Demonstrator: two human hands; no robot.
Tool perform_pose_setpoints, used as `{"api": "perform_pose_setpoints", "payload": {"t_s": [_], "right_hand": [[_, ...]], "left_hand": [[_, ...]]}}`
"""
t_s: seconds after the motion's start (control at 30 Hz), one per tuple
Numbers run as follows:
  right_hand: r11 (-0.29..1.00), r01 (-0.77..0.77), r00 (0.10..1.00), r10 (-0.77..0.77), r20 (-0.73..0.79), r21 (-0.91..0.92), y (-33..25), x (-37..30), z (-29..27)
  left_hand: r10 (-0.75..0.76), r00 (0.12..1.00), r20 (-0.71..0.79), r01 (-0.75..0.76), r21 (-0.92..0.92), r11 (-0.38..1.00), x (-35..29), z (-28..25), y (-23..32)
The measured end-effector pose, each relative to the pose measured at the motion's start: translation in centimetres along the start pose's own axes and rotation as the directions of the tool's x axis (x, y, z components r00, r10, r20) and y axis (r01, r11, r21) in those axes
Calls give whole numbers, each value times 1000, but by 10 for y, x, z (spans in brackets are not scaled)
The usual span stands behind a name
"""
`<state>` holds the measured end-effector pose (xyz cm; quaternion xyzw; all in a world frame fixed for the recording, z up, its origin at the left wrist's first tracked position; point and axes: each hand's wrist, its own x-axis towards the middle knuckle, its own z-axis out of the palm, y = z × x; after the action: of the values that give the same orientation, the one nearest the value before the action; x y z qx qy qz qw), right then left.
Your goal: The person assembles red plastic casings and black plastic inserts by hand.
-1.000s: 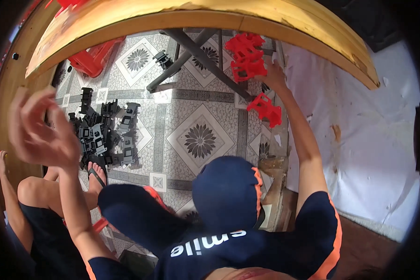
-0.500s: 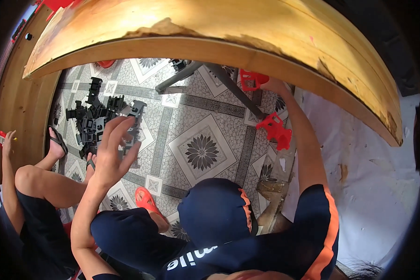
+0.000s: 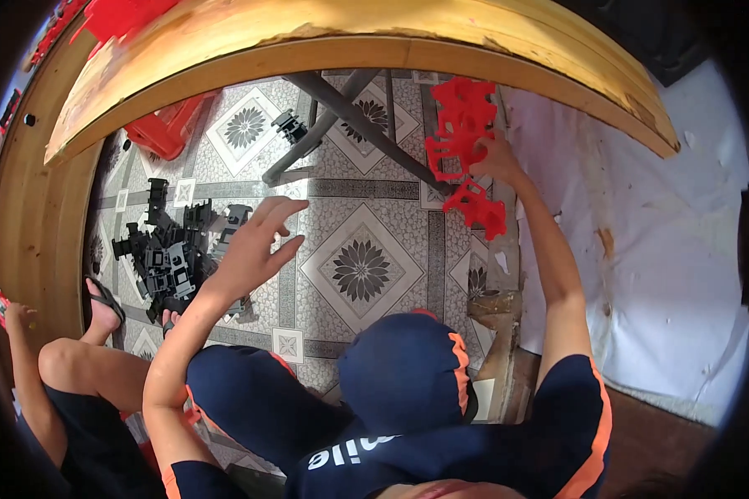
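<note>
My right hand (image 3: 498, 161) is reaching toward the floor at the far right. Its fingers are closed at the edge of a red openwork plastic part (image 3: 446, 158). More red plastic parts (image 3: 462, 104) lie just beyond it, and another red cluster (image 3: 479, 209) rests on the nearer side. My left hand (image 3: 260, 245) hangs over the floor with its fingers apart and nothing in it. A heap of black plastic parts (image 3: 175, 258) lies to its left, and a few grey pieces (image 3: 236, 218) are beside its wrist and fingers.
A wooden tabletop (image 3: 374, 54) spans the far side, above crossed metal legs (image 3: 349, 116). Beneath it are a black part (image 3: 290, 126) and a red stool (image 3: 162, 133). Another person's knee (image 3: 66, 362) and hand (image 3: 18, 314) are at left. White sheeting (image 3: 632, 241) covers the right.
The view has shifted, showing more floor under the table and more red parts. My left hand has moved right, away from the black heap. The right hand stays by the red parts.
</note>
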<state>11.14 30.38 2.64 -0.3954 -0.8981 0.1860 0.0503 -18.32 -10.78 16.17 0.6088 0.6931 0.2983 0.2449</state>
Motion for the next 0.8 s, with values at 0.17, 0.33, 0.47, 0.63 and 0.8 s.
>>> {"api": "perform_pose_setpoints", "payload": {"t_s": [0.17,0.33,0.47,0.63,0.8], "right_hand": [[827,-153,930,-65,363,541,-131,-108,-55],[721,122,670,-567,479,682,-285,-130,-74],[566,328,386,-811,440,756,-412,-128,-90],[284,766,256,-958,131,577,-543,-123,-164],[531,827,561,-792,-239,184,-595,-102,-294]], "left_hand": [[18,1000,-11,-14,311,950,-10,-30,-43],[-192,950,-246,232,144,962,-64,-50,-132],[-438,848,-297,68,-760,647,-128,-47,-141],[-311,839,-447,191,-293,937,-160,-43,-172],[-363,792,-491,271,-249,930,-177,-46,-130]]}}
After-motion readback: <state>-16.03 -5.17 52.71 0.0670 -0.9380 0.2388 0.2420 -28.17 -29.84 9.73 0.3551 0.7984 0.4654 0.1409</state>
